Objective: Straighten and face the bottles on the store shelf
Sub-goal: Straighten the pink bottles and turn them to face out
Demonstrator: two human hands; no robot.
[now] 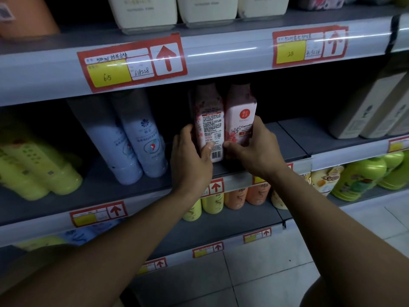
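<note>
Two pink bottles stand upright, side by side and touching, on the middle shelf [287,138] near its front edge. The left pink bottle [209,120] shows its back label and barcode to the aisle. The right pink bottle [240,116] shows its front label, with a red round logo and the word "Camellia".

Left hand [190,158] grasps the left pink bottle: fingers wrapped round its left side, thumb pressed on the front near the barcode. Right hand [256,149] grasps the right pink bottle: fingers curled round its right side, thumb on the lower front. Both forearms reach up from the lower edge of the view.

Just left of the pair, two pale blue bottles [132,138] lean leftward, touching each other; the nearer one stands close beside the left hand. Further left, yellow bottles [37,165] lie tilted, blurred. To the right of the pair the shelf surface is bare up to beige cartons [374,107] at the far right, well apart.

The shelf above carries white containers [174,9]; its edge strip bears red price tags [130,63] with up arrows. Below, yellow and orange bottles [234,198] stand partly hidden behind the wrists. Green bottles [363,176] sit lower right. Tiled floor [276,273] shows beneath.
</note>
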